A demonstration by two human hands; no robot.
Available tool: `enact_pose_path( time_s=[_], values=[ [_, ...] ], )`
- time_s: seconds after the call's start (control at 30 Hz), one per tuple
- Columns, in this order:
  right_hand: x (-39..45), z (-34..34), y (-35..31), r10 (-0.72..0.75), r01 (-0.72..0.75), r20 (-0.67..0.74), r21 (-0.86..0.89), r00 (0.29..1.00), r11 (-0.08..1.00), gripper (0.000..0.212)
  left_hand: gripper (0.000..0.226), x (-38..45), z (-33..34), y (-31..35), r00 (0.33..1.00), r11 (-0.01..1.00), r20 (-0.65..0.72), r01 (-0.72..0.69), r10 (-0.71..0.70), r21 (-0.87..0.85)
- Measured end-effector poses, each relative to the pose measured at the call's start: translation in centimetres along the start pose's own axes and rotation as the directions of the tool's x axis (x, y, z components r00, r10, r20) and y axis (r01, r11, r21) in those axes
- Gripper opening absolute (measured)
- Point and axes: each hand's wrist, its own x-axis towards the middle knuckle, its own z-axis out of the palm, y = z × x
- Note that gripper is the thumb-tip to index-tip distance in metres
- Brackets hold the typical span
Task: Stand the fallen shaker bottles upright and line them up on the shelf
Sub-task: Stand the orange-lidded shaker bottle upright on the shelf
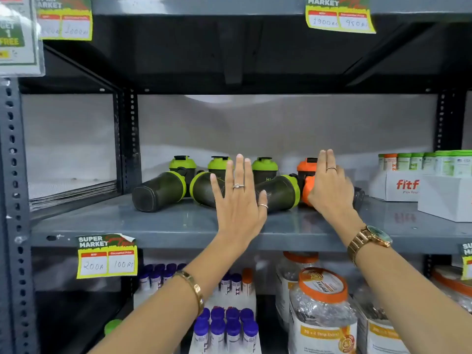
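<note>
On the grey middle shelf (127,226) several dark shaker bottles lie on their sides: one with a green lid at the left (158,191), a second (203,189) partly behind my left hand, a third (282,191), and an orange-lidded one (307,190) under my right hand. Behind them stand three green-lidded shakers (182,163) and one with an orange lid (306,166). My left hand (238,200) is raised flat with fingers spread in front of the second fallen bottle, holding nothing. My right hand (329,186) lies with fingers extended over the orange-lidded fallen bottle; a grip is not visible.
White "fitf" boxes (398,186) with green and orange tubes stand at the shelf's right end. Price tags hang on the shelf edges (107,256). The shelf below holds purple-capped tubes (224,325) and big orange-lidded jars (321,302). A perforated metal post (14,200) runs down the left.
</note>
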Motion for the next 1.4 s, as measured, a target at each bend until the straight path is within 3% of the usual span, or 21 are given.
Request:
enact_pose_path(
  time_s=[0.17,0.37,0.63,0.73,0.87,0.97,1.07,1.17,1.3,1.4],
  values=[
    [0.7,0.7,1.5,0.063,-0.054,0.093,-0.097,0.994,0.994,0.078,0.067,-2.3,0.3,1.6,0.995,0.994,0.042,-0.084,0.087,-0.063],
    [1.6,2.3,2.3,0.094,-0.045,0.207,-0.229,0.974,0.972,0.092,0.066,-4.2,1.2,2.3,0.986,0.997,0.151,-0.066,0.071,-0.035],
    [2.0,2.9,2.4,0.074,0.007,0.194,-0.388,0.978,0.921,0.062,0.061,-4.4,1.0,2.1,0.982,0.99,0.131,-0.134,0.139,-0.046],
    [1.8,2.6,2.5,0.118,-0.072,0.145,-0.291,0.982,0.954,0.064,0.062,-4.5,1.1,2.1,0.98,0.987,0.126,-0.15,0.157,-0.06],
    [1.8,2.1,2.6,0.255,-0.256,0.058,0.011,0.965,0.967,0.075,0.062,-4.5,1.0,2.1,0.981,0.986,0.114,-0.148,0.156,-0.07],
    [1.8,2.0,2.8,0.387,-0.384,0.059,0.328,0.92,0.863,0.076,0.062,-4.4,0.9,2.1,0.981,0.986,0.121,-0.144,0.153,-0.082],
    [2.1,2.0,3.4,0.449,-0.474,0.188,0.54,0.873,0.695,0.072,0.063,-4.4,0.9,2.2,0.982,0.987,0.121,-0.136,0.146,-0.092],
    [2.4,2.3,4.0,0.45,-0.559,0.338,0.589,0.826,0.583,0.07,0.062,-4.4,0.8,2.2,0.984,0.986,0.11,-0.133,0.143,-0.098],
    [2.5,2.4,4.3,0.412,-0.589,0.424,0.637,0.806,0.497,0.072,0.062,-4.4,0.8,2.3,0.985,0.987,0.102,-0.126,0.136,-0.098],
    [2.5,2.6,4.3,0.404,-0.592,0.441,0.677,0.802,0.437,0.098,0.062,-4.5,0.7,2.2,0.985,0.986,0.105,-0.123,0.134,-0.109]
  ],
)
